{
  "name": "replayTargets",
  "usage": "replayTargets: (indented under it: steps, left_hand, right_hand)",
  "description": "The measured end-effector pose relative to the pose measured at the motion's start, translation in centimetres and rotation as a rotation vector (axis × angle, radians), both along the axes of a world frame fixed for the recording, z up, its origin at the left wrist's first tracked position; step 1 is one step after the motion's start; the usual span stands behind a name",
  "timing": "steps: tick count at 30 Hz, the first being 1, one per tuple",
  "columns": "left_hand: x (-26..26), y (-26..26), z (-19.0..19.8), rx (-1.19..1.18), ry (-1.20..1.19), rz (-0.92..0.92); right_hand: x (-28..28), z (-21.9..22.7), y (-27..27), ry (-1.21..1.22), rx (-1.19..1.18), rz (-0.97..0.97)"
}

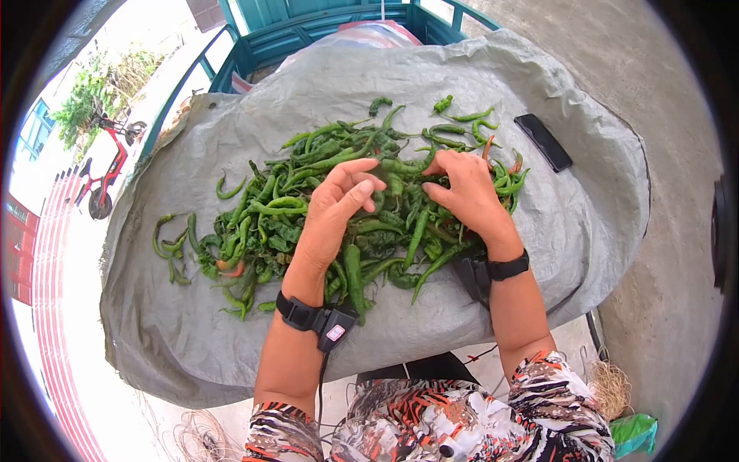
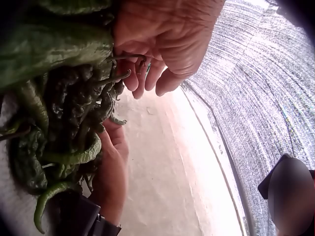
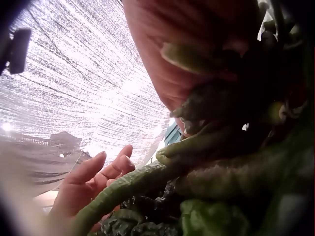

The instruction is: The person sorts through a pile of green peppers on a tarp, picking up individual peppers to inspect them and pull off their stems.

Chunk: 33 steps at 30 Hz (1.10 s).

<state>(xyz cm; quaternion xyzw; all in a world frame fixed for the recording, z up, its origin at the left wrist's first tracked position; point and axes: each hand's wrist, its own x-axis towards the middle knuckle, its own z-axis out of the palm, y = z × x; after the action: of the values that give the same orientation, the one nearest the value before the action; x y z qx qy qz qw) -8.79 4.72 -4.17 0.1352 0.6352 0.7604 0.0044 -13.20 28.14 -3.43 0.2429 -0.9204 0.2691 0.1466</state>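
A broad heap of green chili peppers (image 1: 354,262), a few of them reddish, lies on a grey woven sheet. My left hand (image 1: 339,204) is over the middle of the heap, its fingers loosely bent and nothing between thumb and fingertips; the left wrist view shows the hand (image 2: 162,44) beside pepper stems. At the heap's right side, my right hand (image 1: 466,189) reaches down with thumb and index finger apart, fingertips right at the end of a long green pepper (image 1: 404,165). Peppers hide its fingertips in the right wrist view, so whether it grips one I cannot tell.
A black phone (image 1: 543,142) lies on the grey sheet (image 1: 585,223) to the right of the heap. Several loose peppers lie around the edges. Behind the sheet stand the teal rails of a cart bed (image 1: 296,38). A red bicycle (image 1: 108,169) is at the far left.
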Motion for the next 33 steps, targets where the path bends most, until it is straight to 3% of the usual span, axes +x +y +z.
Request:
replayTargets:
  steps: [7,10,16,23,27,33]
  left_hand:
    - [0.0,0.0,-0.1,0.025,0.009,-0.008]
    - [0.0,-0.1,-0.1,0.029,-0.006,-0.007]
    - [-0.1,-0.2,-0.1,0.015,-0.019,-0.018]
    - [0.2,0.0,0.2,0.017,-0.034,-0.048]
    - [0.4,0.1,0.4,-0.001,-0.034,-0.053]
    - [-0.2,-0.5,-0.4,0.041,-0.001,-0.066]
  right_hand:
    - [-0.1,0.5,0.1,-0.061,-0.140,-0.026]
    - [0.6,1.3,-0.4,-0.087,-0.621,-0.059]
    - [0.4,1.6,0.6,0.179,-1.216,-0.044]
    - [0.2,2.8,1.7,0.206,-1.574,0.062]
    - [-0.2,1.2,0.9,0.041,-1.533,0.129]
    - [1.5,1.5,-0.7,-0.134,-1.129,0.291]
